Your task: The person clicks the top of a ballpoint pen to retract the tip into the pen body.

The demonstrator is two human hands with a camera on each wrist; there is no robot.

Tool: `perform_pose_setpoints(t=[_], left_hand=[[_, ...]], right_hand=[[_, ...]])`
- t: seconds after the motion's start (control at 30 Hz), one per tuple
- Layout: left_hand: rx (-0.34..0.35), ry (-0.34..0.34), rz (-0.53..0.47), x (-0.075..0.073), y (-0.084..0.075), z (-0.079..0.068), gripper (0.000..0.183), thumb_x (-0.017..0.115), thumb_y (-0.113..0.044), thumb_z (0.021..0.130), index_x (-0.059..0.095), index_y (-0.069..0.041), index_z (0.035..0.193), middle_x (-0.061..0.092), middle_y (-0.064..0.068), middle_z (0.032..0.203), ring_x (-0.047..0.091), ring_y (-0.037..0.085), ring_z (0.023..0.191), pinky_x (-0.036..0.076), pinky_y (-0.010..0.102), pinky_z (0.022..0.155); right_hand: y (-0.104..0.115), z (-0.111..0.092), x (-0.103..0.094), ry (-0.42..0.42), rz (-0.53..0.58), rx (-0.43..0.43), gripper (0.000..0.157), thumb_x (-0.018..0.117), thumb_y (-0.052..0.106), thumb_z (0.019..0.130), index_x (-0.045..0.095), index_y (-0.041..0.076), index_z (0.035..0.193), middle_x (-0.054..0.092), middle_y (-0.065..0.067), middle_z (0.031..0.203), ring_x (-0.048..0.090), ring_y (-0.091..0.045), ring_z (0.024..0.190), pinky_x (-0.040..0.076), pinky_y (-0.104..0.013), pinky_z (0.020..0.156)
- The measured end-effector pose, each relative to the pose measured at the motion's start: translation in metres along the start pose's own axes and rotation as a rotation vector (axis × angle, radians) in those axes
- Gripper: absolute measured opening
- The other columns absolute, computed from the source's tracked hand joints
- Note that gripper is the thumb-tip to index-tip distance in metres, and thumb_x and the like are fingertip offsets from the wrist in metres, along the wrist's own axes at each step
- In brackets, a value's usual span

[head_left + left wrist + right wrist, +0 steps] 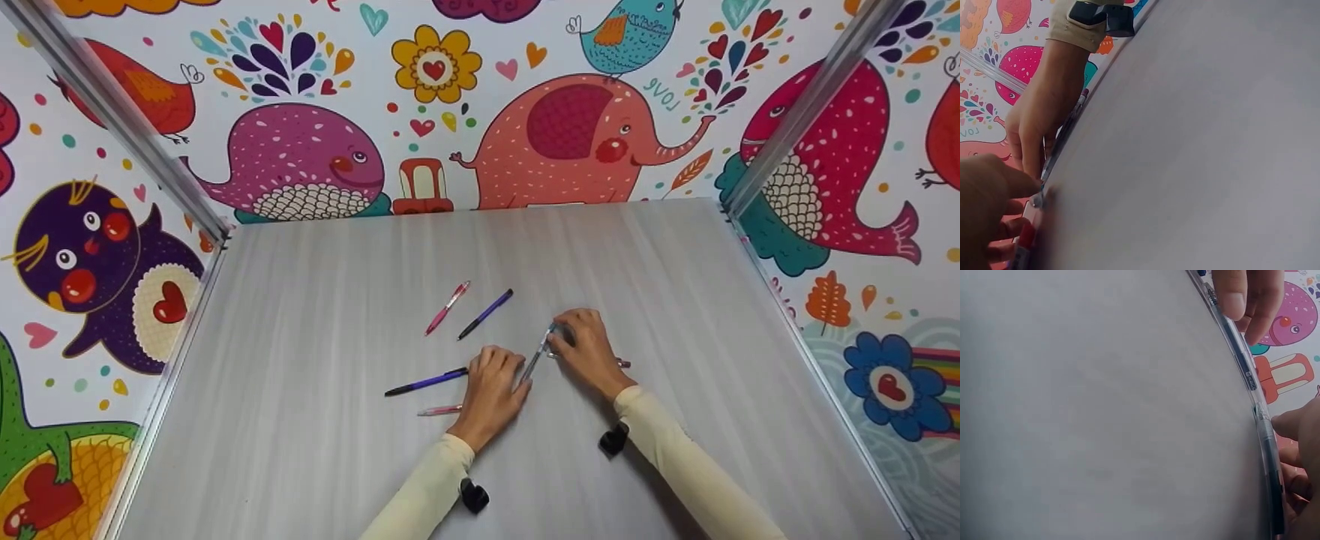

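Observation:
A clear-barrelled pen (538,352) slants between the two hands, a bluish part at its far end. My right hand (589,349) pinches that far end between thumb and fingers. At the near end, my left hand (491,390) has the pen between thumb and forefinger. Another pen (624,364) lies beneath the right hand, mostly hidden in the head view; a dark-filled clear pen (1274,495) shows beside that hand in the right wrist view. Next to the left hand are a blue pen (425,382) and a pink pen (440,410), the latter partly covered.
Farther back on the grey table (315,300) lie a pink-and-clear pen (448,307) and a blue-and-black pen (486,315), side by side. Printed panels (450,150) with cartoon animals and metal posts (810,105) bound the table. Each sleeve carries a black wrist device (474,496).

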State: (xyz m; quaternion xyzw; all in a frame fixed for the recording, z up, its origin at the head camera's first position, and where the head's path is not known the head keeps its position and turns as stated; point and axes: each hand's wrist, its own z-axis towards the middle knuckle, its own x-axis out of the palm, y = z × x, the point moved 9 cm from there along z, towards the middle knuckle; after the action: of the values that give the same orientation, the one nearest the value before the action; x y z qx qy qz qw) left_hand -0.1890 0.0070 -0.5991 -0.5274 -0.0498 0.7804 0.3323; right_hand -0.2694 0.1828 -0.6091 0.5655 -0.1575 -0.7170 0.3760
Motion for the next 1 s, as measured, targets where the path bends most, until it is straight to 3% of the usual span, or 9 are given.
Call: perform_pose_setpoints(t=[0.3, 0.67, 0.83, 1.0], left_hand=[[0.006, 0.005, 0.057, 0.0034, -0.0034, 0.0026, 0.030, 0.090, -0.025, 0.092, 0.079, -0.009, 0.115, 0.069, 0.004, 0.109, 0.058, 0.025, 0.112, 0.049, 0.049, 0.101], [-0.003, -0.037, 0.135, 0.0018, -0.0075, 0.0046, 0.016, 0.090, -0.021, 0.090, 0.079, -0.012, 0.097, 0.070, 0.003, 0.098, 0.059, 0.025, 0.105, 0.049, 0.048, 0.096], [-0.025, -0.050, 0.105, 0.0004, -0.0063, 0.0068, 0.014, 0.089, -0.017, 0.089, 0.080, -0.010, 0.096, 0.073, 0.005, 0.095, 0.062, 0.025, 0.103, 0.050, 0.049, 0.096], [-0.083, -0.038, 0.003, -0.0012, -0.0023, 0.0092, 0.014, 0.090, -0.014, 0.089, 0.081, -0.008, 0.098, 0.075, 0.004, 0.092, 0.063, 0.024, 0.099, 0.051, 0.048, 0.095]], right_hand=[[0.0003, 0.0011, -0.0003, -0.013, 0.008, 0.007, 0.026, 0.084, 0.009, 0.097, 0.077, -0.004, 0.119, 0.069, -0.020, 0.124, 0.056, -0.040, 0.122, 0.047, -0.056, 0.105], [0.0017, 0.0030, -0.0006, -0.037, 0.037, -0.004, 0.020, 0.085, 0.005, 0.096, 0.080, -0.004, 0.112, 0.070, -0.019, 0.121, 0.056, -0.040, 0.120, 0.046, -0.057, 0.105], [0.0013, 0.0037, -0.0022, -0.047, 0.063, 0.013, 0.019, 0.085, 0.004, 0.095, 0.080, -0.005, 0.111, 0.071, -0.019, 0.118, 0.057, -0.041, 0.120, 0.045, -0.057, 0.106], [0.0028, 0.0033, -0.0057, -0.047, 0.100, 0.049, 0.020, 0.083, 0.004, 0.097, 0.079, -0.005, 0.114, 0.071, -0.019, 0.121, 0.056, -0.039, 0.121, 0.047, -0.056, 0.105]])
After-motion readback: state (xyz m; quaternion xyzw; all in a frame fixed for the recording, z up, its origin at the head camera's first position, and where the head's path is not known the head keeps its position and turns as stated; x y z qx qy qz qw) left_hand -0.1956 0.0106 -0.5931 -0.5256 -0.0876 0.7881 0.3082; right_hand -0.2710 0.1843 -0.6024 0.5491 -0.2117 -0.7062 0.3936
